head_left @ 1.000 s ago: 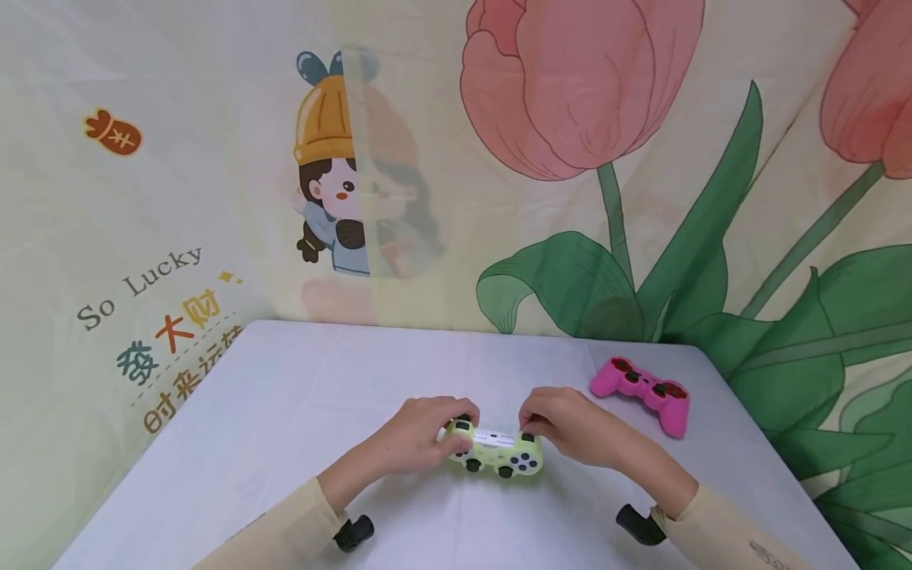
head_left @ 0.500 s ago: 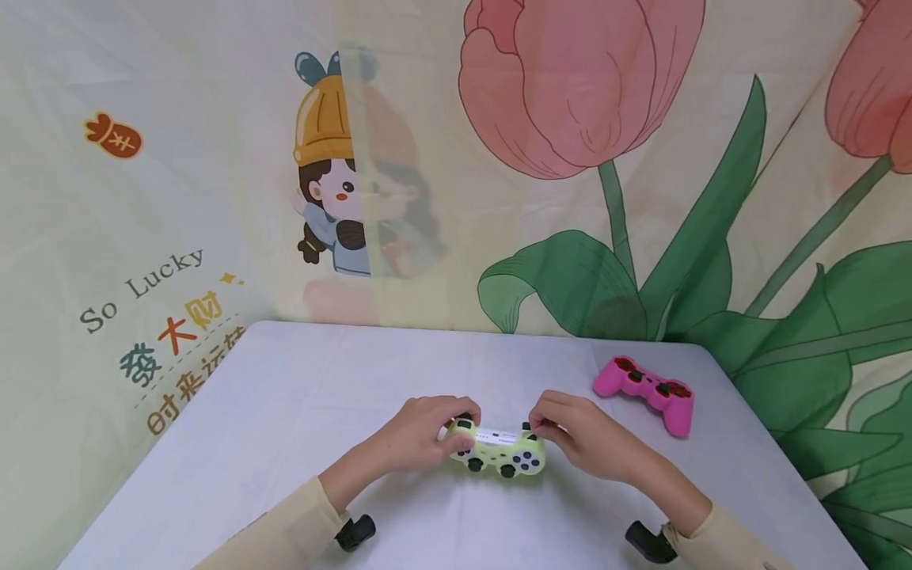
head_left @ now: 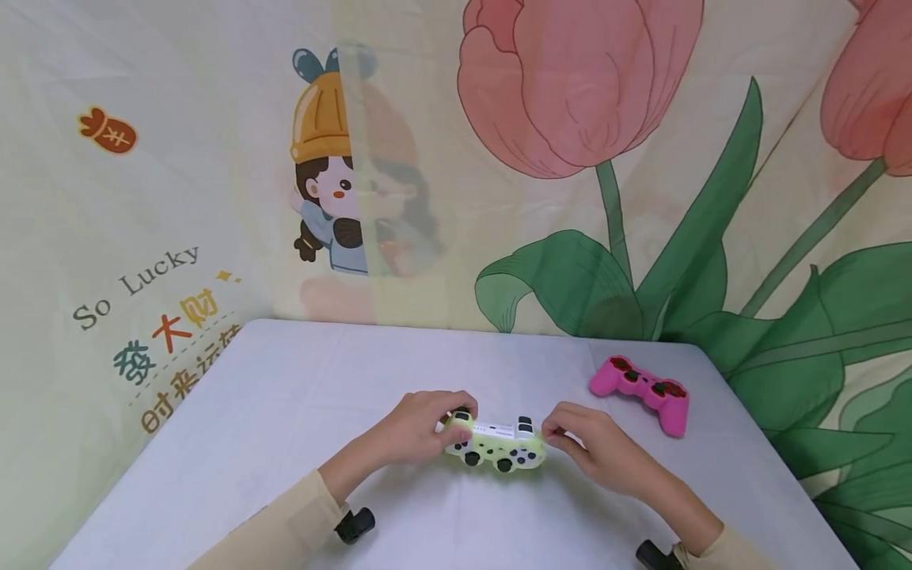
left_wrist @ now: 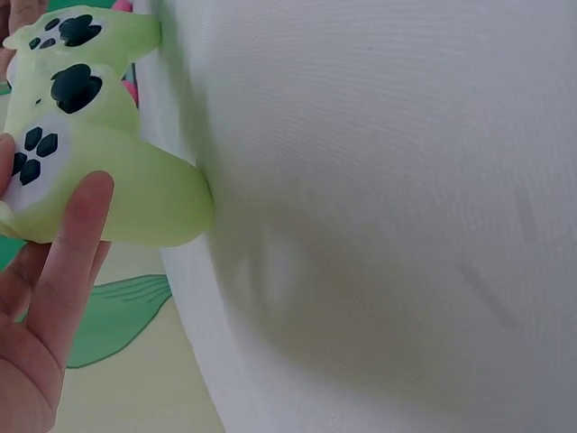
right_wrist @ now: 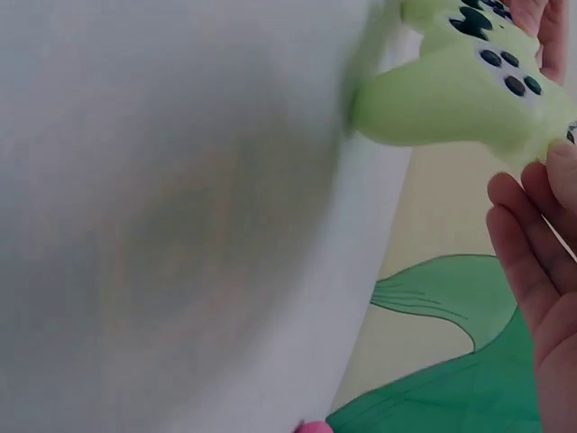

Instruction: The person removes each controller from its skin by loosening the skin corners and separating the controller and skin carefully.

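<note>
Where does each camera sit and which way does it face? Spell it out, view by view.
Head: on the head, facing forward and down at the table, green controller, pink controller and flowered backdrop; left hand, right hand and sleeves show.
Left wrist: on that wrist, facing the left hand, green controller and table; part of the right hand shows.
Right wrist: on that wrist, facing the right hand, green controller and table; part of the left hand shows.
Shared: both wrist views catch the green controller, from opposite ends.
</note>
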Tool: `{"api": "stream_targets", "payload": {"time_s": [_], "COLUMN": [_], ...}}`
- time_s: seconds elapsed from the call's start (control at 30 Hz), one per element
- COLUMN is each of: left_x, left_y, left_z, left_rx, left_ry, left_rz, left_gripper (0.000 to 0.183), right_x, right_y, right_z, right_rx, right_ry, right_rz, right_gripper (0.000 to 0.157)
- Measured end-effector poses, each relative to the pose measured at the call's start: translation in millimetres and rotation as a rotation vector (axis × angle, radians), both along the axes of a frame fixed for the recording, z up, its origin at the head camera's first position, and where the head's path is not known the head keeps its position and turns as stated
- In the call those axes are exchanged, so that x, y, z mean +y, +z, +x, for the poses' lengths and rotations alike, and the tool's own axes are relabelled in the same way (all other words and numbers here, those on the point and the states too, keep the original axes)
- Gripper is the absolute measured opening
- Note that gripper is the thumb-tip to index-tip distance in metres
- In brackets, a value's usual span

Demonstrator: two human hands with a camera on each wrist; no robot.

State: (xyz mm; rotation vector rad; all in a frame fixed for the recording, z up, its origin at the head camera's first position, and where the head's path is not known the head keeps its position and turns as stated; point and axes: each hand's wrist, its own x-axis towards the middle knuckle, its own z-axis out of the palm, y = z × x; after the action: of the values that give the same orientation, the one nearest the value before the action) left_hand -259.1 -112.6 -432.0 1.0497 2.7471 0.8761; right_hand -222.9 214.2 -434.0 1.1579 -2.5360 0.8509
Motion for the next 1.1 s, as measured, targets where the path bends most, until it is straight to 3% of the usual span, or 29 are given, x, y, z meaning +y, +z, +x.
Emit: {"api": "stream_targets", "payload": {"time_s": [0.23, 0.57, 0.97, 1.1], "left_x": [1, 2, 2, 4], "left_y": [-0.1, -1.6, -5.0, -4.3], "left_z": [-2.2, -6.9, -11.3, -12.5], "left_rx": [-0.009, -0.016, -0.137, -0.145], "left_ry": [0.014, 0.018, 0.033, 0.028], "left_rz": [-0.005, -0.007, 0.045, 0.051], "left_gripper": [0.017, 0.019, 0.018, 0.019], "right_x": [-4, -5, -5, -1], "right_y": [-7.7, -9.6, -18.6, -21.1], "right_z": [1.8, 3.8, -0.7, -6.2], "right_rx": [-0.023, 0.039, 0.150, 0.084], "right_ry": [-0.092, -0.059, -0.103, -0.122], "right_rz": [-0.086, -0.085, -0.139, -0.167], "right_gripper": [0.032, 0.052, 0.045, 0.040]}}
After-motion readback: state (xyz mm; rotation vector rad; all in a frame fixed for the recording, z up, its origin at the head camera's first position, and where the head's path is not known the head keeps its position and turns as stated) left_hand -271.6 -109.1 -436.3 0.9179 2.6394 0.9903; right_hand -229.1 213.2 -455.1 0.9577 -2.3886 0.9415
